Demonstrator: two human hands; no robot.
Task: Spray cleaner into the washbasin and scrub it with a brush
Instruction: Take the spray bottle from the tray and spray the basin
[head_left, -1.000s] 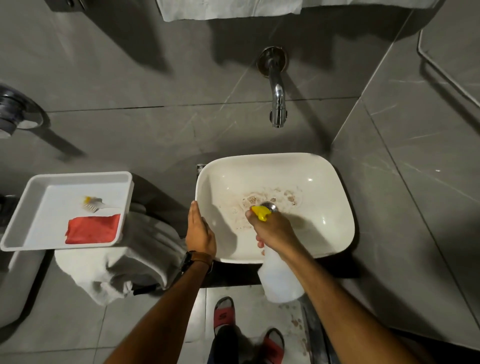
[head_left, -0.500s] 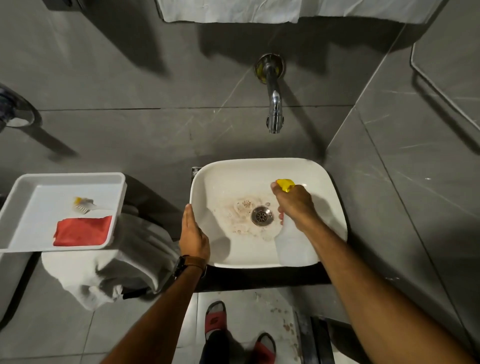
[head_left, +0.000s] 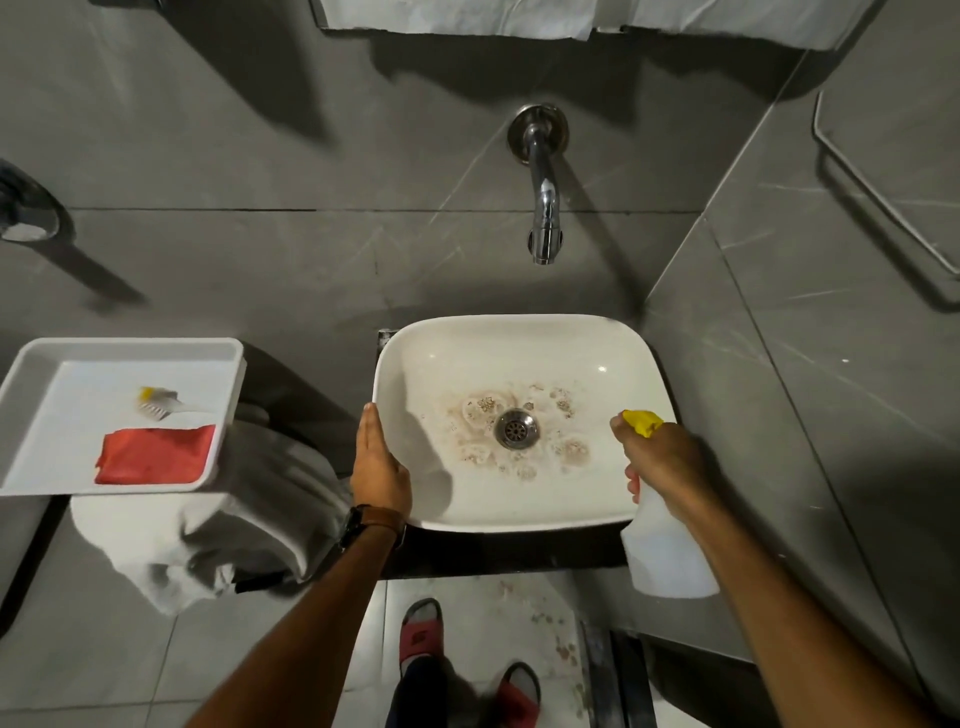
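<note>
The white washbasin (head_left: 524, 343) sits below the wall tap, with brown stains and foamy patches around its metal drain (head_left: 516, 428). My right hand (head_left: 662, 460) grips a white spray bottle (head_left: 667, 556) with a yellow nozzle at the basin's right rim, nozzle pointing toward the bowl. My left hand (head_left: 378, 465) rests flat against the basin's left rim, fingers together, holding nothing. A small brush (head_left: 156, 404) with a yellow tip lies in the white tray (head_left: 124, 347) at the left.
A red cloth (head_left: 156, 454) lies in the tray beside the brush. White and grey towels (head_left: 218, 540) are bunched under the tray. A chrome tap (head_left: 543, 208) juts from the grey tiled wall. My feet in red sandals (head_left: 421, 631) stand below the basin.
My right hand with the spray bottle has moved from over the drain to the basin's right rim, uncovering the drain. More foamy patches show around it. My left hand stays on the left rim.
</note>
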